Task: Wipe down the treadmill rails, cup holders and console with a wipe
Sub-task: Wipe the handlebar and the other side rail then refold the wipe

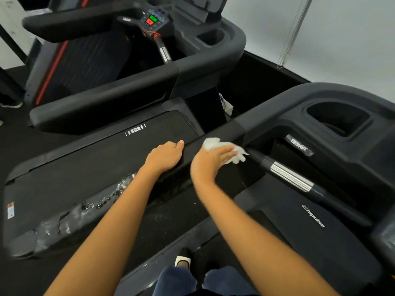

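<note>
I am looking down at the near treadmill's left rail (226, 130), which runs from the lower left corner up toward the console end. My left hand (165, 155) sits on the top of this rail about halfway along, fingers curled together over its far edge and gripping it. Just beside it, toward the console end, my right hand (210, 161) lies palm down on the same rail with the fingers stretched out and close together, pressing the white wipe (211, 143) flat against the surface. I cannot see the thumb. The wipe is crumpled and pokes out past the fingertips and at the hand's far side, close to where the rail meets the console housing. The lower stretch of the rail shows a wet film (85, 208) with beads of liquid. A cup holder (337, 118) sits in the housing at the right, a metal grip bar (290, 178) below it. Beyond the rail stands a second treadmill (149, 82).
</note>
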### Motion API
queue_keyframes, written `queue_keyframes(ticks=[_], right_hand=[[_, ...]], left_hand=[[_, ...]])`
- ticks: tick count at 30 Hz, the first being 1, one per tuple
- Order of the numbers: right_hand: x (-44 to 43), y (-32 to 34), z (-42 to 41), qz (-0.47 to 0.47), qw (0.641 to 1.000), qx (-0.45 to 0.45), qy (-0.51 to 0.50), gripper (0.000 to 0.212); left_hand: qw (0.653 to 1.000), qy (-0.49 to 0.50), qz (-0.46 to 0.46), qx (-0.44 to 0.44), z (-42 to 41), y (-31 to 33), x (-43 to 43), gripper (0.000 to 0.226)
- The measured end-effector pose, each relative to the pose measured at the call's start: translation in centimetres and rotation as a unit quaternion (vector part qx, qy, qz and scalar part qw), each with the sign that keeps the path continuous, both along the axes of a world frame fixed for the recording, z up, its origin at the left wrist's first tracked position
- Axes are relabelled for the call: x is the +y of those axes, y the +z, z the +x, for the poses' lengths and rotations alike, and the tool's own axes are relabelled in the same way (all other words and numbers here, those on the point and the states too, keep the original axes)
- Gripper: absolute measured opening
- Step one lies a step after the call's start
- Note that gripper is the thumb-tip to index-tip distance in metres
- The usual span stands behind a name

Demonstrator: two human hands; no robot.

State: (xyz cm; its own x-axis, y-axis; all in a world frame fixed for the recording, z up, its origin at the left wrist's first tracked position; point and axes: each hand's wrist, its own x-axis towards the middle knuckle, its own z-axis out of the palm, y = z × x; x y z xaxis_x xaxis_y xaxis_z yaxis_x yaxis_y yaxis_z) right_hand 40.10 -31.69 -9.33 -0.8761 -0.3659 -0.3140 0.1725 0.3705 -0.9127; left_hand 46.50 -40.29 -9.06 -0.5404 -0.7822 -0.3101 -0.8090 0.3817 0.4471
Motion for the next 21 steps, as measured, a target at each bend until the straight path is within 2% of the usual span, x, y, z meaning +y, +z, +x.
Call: queue_keyframes(ticks=[2,3,7,10,12,14,17,19,21], right_hand=[[1.2,-1.0,3.0,-0.021,0.995,0.027,0.093,0.074],[1.1,-1.4,2.7,-0.017,0.993,0.050,0.105,0.075],[-0.6,0.1,-6.8,0.124,0.983,0.134,0.011,0.073],[-0.2,0.9,-12.8,0.152,0.980,0.131,-0.012,0.074],[-0.1,0.2,-11.0,0.147,0.976,0.160,-0.002,0.078],[0.2,-1.0,-5.2,0.165,0.956,0.237,0.060,0.080],[2.2,-2.7,3.4,0.161,0.885,0.361,0.245,0.085],[3.5,-3.0,2.7,0.156,0.807,0.469,0.324,0.079],[4.2,-2.7,-1.9,0.173,0.722,0.574,0.346,0.074]], left_hand=[[1.000,0.002,0.008,0.003,0.0,0.0,0.0,0.055],[1.000,0.002,0.006,0.005,0.1,0.0,0.0,0.056],[1.000,-0.002,0.021,-0.009,0.4,0.6,0.1,0.058],[0.999,0.000,0.037,-0.006,0.6,0.8,0.0,0.060],[0.999,0.002,0.037,0.000,0.6,0.6,0.0,0.061],[1.000,0.008,0.022,0.019,0.6,0.4,0.1,0.057],[0.994,0.034,0.008,0.104,1.0,0.4,0.5,0.046],[0.992,0.027,-0.027,0.123,1.6,0.6,0.9,0.041],[0.991,0.013,-0.103,0.086,2.5,0.8,1.8,0.036]])
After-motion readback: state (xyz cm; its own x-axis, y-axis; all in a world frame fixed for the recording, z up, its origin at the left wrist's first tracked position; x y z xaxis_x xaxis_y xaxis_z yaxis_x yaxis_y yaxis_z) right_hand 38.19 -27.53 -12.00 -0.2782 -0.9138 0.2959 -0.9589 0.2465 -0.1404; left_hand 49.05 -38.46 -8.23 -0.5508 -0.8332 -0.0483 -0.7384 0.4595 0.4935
